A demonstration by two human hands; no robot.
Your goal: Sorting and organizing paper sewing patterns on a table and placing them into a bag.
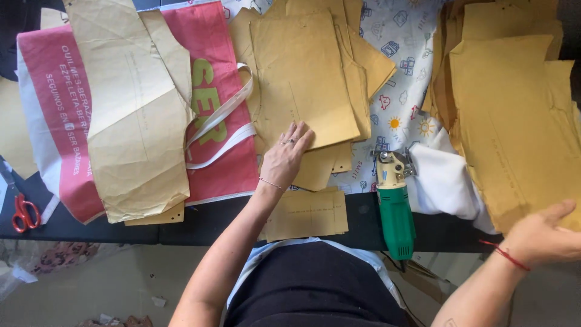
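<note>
The person stands at the edge of a dark tabletop (200, 224) covered in brown paper pattern pieces. The left hand (287, 154) lies flat, fingers spread, pressing on the lower edge of the middle stack of pattern pieces (305, 79), which sits partly on a printed white fabric (402, 72) with small coloured drawings. The right hand (544, 233) is open too, fingers loosely extended, its edge touching the near corner of the large right-hand pile of pattern paper (514, 121); it grips nothing.

As far as I can judge, the sorting is midway: the paper already lies in three separate groups, but none is squared up. The third is a big creased pattern piece (133, 115) lying over a red and white shopping bag (215, 103) at the left. A smaller cut piece (308, 212) rests alone at the table edge just below the left wrist, apart from any stack.

The cutting tools look idle. A green-handled electric fabric cutter (394, 200) stands between the two hands, beside a bundle of plain white cloth (445, 178), and red-handled scissors (24, 213) lie at the far left edge, well away from either hand.
</note>
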